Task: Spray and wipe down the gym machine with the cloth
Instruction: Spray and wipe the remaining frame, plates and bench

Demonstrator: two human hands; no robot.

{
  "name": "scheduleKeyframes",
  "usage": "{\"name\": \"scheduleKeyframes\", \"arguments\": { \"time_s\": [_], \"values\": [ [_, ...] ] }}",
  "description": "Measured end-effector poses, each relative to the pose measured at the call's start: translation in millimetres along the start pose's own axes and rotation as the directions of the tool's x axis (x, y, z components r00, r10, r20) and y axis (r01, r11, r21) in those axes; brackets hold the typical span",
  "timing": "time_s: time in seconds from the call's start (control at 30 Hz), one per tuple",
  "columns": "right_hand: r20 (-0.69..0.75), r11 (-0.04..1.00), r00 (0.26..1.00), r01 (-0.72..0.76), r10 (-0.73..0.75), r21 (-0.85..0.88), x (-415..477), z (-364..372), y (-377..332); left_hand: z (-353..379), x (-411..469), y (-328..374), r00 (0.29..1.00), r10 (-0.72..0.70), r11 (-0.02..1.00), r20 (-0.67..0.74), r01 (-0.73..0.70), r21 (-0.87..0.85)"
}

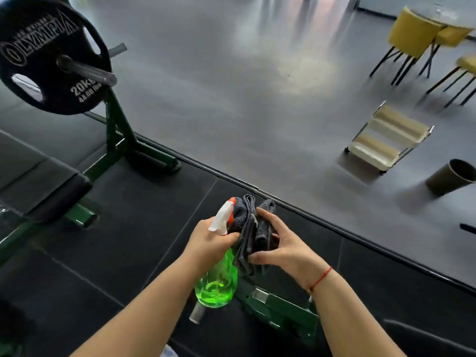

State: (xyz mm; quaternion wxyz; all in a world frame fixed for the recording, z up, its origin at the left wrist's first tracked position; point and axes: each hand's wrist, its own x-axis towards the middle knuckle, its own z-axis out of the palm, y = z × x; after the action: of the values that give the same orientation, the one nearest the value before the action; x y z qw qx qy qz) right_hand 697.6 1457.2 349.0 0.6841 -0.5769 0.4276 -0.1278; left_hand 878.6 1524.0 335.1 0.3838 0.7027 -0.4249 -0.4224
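My left hand (210, 240) grips the neck of a green spray bottle (217, 282) with a white and orange trigger head, held upright in front of me. My right hand (280, 243) holds a crumpled dark grey cloth (251, 228) right beside the bottle's nozzle. The gym machine has a dark green frame (116, 124) and a black padded bench (46, 186) at the left. A black 20 kg weight plate (49, 55) sits on its bar at the upper left. Another green part of the frame (280, 309) lies under my hands.
Black rubber mats (128, 240) cover the floor under the machine, ending at a raised edge strip. Beyond it lies smooth grey floor with a small white step stool (386, 140), a dark bin (450, 176) and yellow chairs (417, 32) around a table at the upper right.
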Motion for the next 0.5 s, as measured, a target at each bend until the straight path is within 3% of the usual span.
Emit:
{"name": "scheduleKeyframes", "arguments": {
  "time_s": [0.07, 0.13, 0.27, 0.37, 0.5],
  "values": [
    [-0.067, 0.988, 0.997, 0.025, -0.035, -0.152, 14, 28, -2, -29, 11, -6, 0.998, 0.053, 0.999, 0.040, -0.052, -0.013],
    [-0.235, 0.969, 0.970, 0.005, -0.065, -0.247, 29, 68, -6, -67, 22, -12, 0.987, 0.091, 0.996, 0.136, -0.093, 0.004],
    [-0.524, 0.940, 0.835, -0.023, -0.169, -0.341, 46, 137, -29, -129, 40, -16, 0.953, 0.136, 0.971, 0.269, -0.182, 0.153],
    [-0.607, 0.919, 0.758, -0.027, -0.237, -0.393, 52, 160, -53, -160, 47, -16, 0.936, 0.162, 0.963, 0.313, -0.219, 0.157],
    [-0.632, 0.886, 0.722, -0.060, -0.279, -0.460, 57, 161, -71, -179, 54, -14, 0.934, 0.189, 0.975, 0.303, -0.216, 0.056]
  ]
}}
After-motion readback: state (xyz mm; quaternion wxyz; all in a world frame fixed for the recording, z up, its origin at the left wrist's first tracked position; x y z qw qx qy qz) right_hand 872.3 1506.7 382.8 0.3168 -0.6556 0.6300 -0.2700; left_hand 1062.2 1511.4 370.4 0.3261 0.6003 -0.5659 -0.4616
